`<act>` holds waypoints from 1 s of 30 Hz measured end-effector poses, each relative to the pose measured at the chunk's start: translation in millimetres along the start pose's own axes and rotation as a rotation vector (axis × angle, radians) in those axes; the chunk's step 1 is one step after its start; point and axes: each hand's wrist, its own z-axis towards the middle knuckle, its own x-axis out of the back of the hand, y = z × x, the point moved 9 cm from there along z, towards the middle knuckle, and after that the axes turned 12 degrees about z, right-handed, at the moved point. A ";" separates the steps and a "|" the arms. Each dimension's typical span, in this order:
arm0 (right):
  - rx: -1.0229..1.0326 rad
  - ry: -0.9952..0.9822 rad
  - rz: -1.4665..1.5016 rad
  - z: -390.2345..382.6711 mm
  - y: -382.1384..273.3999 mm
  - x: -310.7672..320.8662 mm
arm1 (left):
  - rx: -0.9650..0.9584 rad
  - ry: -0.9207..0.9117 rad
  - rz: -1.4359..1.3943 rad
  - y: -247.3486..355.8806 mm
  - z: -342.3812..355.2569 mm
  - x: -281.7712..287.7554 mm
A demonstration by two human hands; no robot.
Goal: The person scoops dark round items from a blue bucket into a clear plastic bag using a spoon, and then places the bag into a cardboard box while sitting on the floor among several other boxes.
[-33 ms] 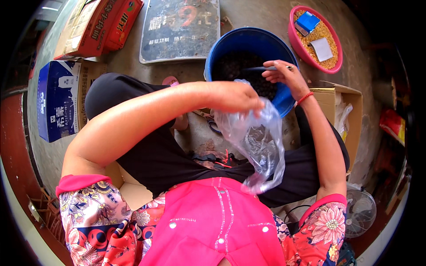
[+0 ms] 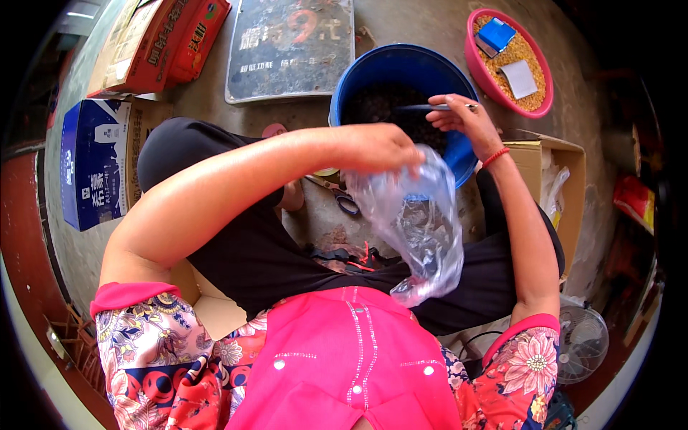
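My left hand (image 2: 383, 148) is closed on the top of a clear plastic bag (image 2: 430, 229), which hangs down over my lap. The bag looks nearly flat. My right hand (image 2: 466, 122), with a red cord at the wrist, grips a slim metal utensil (image 2: 430, 107). The utensil's far end reaches into a blue bucket (image 2: 340, 100), and its tip cannot be made out there. Small dark round pieces (image 2: 380, 104) fill part of the bucket. Left of the bag, scissors (image 2: 346, 204) with dark handles lie on the floor.
Beyond the bucket, a pink basin (image 2: 469, 61) holds yellow grains, a blue box and a white packet. A dark printed board (image 2: 290, 50), a red carton (image 2: 179, 50) and a blue carton (image 2: 93, 161) stand left. An open cardboard box (image 2: 573, 193) and a fan (image 2: 582, 344) are at right.
My left hand has risen slightly, and the bag has swung a little to the right. My right hand and the utensil have shifted slightly right and up.
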 end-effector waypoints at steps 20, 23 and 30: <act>0.364 0.003 0.137 -68.7 -136.0 15.3 | 0.241 0.678 0.388 -52.5 0.1 118.9; 0.358 -0.038 -0.063 -77.8 -140.2 -3.5 | 0.241 0.736 0.385 -49.9 -3.6 128.6; 0.388 -0.339 -0.593 -84.2 -115.6 -71.5 | 0.290 0.759 0.445 -55.1 -8.4 134.5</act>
